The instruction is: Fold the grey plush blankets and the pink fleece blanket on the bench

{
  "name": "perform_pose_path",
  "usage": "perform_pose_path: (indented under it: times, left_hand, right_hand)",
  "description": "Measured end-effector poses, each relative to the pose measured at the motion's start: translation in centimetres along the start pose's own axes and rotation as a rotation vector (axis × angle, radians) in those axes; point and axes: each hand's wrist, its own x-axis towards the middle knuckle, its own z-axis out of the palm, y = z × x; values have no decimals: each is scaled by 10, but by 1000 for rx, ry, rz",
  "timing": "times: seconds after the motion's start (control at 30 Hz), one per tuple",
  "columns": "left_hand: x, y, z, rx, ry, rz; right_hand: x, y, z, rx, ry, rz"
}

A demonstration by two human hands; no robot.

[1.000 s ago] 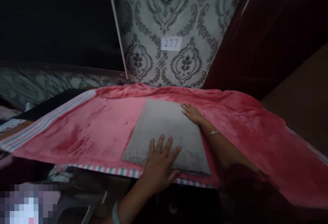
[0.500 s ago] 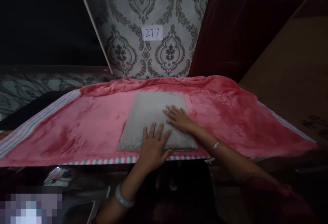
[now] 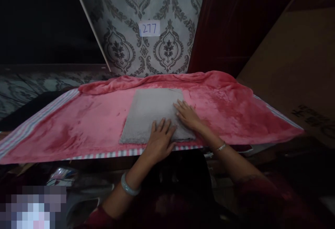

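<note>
Patterned wallpaper with a tag reading 277 (image 3: 149, 28) backs the table, draped in a pink blanket (image 3: 86, 124). On it lies the grey cloth (image 3: 150, 108), folded flat. My left hand (image 3: 159, 139) rests spread on its near edge — my right hand (image 3: 187, 114), fingers flat too, presses its right side. Smoothing, I judge; next calls for even outward strokes.

Patterned grey wallpaper panel (image 3: 162, 44) behind, bearing paper label "277" (image 3: 149, 28); brown cardboard box (image 3: 295, 65) at right.
</note>
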Motion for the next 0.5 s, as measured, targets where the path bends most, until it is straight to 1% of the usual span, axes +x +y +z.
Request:
perform_pose_path:
  times: [0.07, 0.13, 0.2, 0.27, 0.3, 0.37, 0.43, 0.5]
  left_hand:
    - [2, 10, 8, -3, 11, 20]
    - [1, 18, 18, 11, 28, 14]
    - [0, 22, 25, 21, 37, 14]
    - [-3, 20, 25, 13, 25, 20]
    - [-4, 18, 22, 4, 9, 24]
    - [-9, 9, 8, -32, -52, 45]
    - [-15, -2, -13, -105, -143, 95]
    - [-23, -13, -33, -190, -216, 135]
  right_hand:
    - [-21, -10, 11, 25, -23, -35]
    - [-36, -13, 22, 50, -21, -31]
    - [-44, -10, 31, 79, 18, -24]
    - [-47, -6, 36, 104, 60, -18]
    - [-47, -4, 38, 116, 76, -15]
    - [-47, -1, 39, 137, 94, -16]
    - [-46, 1, 38, 151, 84, -26]
    - [-45, 2, 33, 153, 39, -27]
